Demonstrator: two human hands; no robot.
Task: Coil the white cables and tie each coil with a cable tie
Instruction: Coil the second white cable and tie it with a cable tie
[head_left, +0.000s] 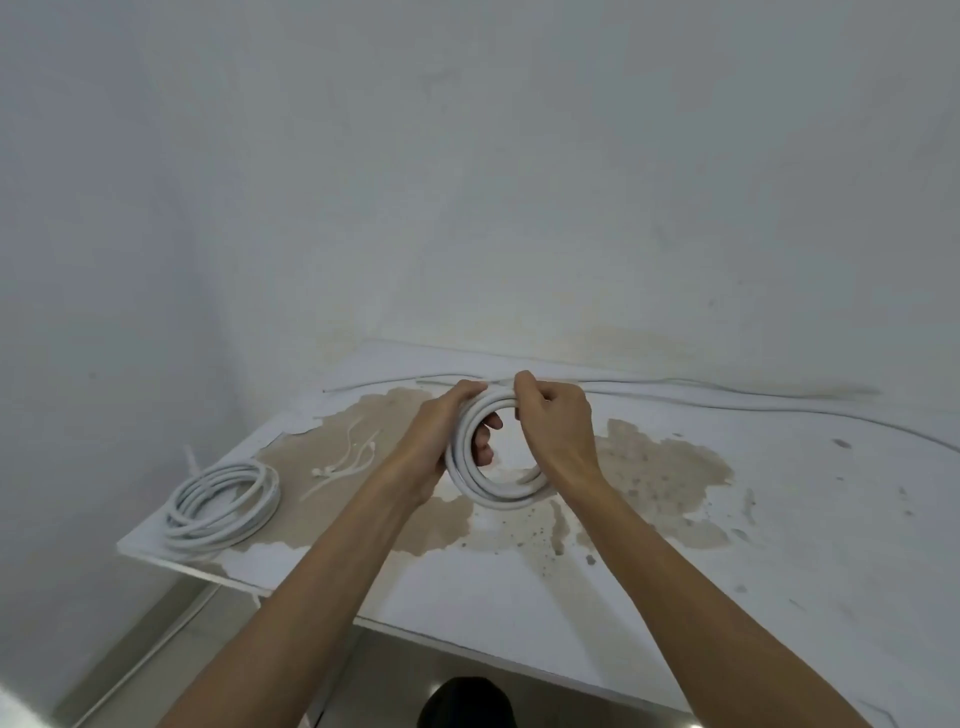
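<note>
Left hand: your left hand (435, 441) grips the near-left side of the coil (488, 457), fingers curled through its middle, thumb over the top.
Right hand: your right hand (558, 421) pinches the coil's far-right rim, knuckles up, fingers folded tight over the cable.
Coil: it's up off the table (675, 571), tilted toward you, held between both hands above the brown stain (660, 467).
Loose cable: the uncoiled run (727, 397) trails from behind the coil off to the right, along the table's far edge by the wall (467, 182).
Finished coil: a second coil (221, 499) lies flat well left of the held coil, right at the table's left corner, close to the edge.
Cable ties: a few ties (345, 462) lie on the stain between the two coils, apart from both.
Open room: bare tabletop spreads right of the held coil and toward you, down to the near edge.
Forearms: both reach in from below, converging on the coil.
</note>
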